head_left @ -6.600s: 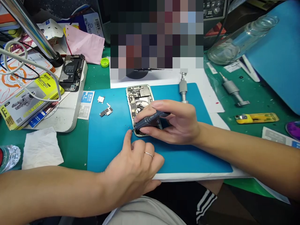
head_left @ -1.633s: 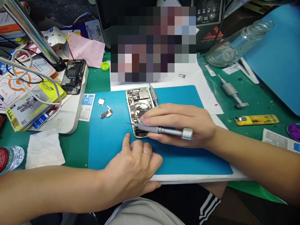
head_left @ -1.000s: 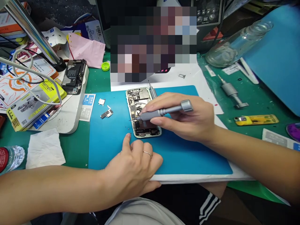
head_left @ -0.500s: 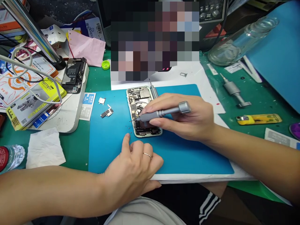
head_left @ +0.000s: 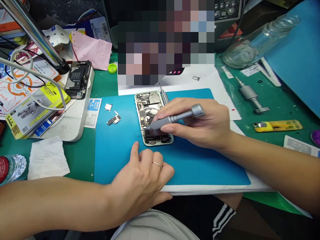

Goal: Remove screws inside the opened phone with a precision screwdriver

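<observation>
Phone (head_left: 147,112) is open on the mat (head_left: 112,153). White bit (head_left: 108,107), dark bit (head_left: 113,120) & specks (head_left: 137,136) (prob. screws) lie out, left of it; most guts (head_left: 154,98) sit inside, so prob. only part way. R hand (head_left: 203,123) pinches the driver (head_left: 172,119), aimed at phone's L edge. L hand (head_left: 147,171): 1 finger (head_left: 135,154) out, rest curled; can't tell if they hold anything.

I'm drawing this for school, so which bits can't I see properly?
All in the head view:
Opened phone with pale frame: right side, partly hidden by the bare right hand and grey knurled metal screwdriver.
Second grey metal screwdriver: lower end, hidden by that hand.
Tiny dark specks near the bare left hand: too small to identify.
Shiny purple rounded thing: cut off by the right edge.
</observation>
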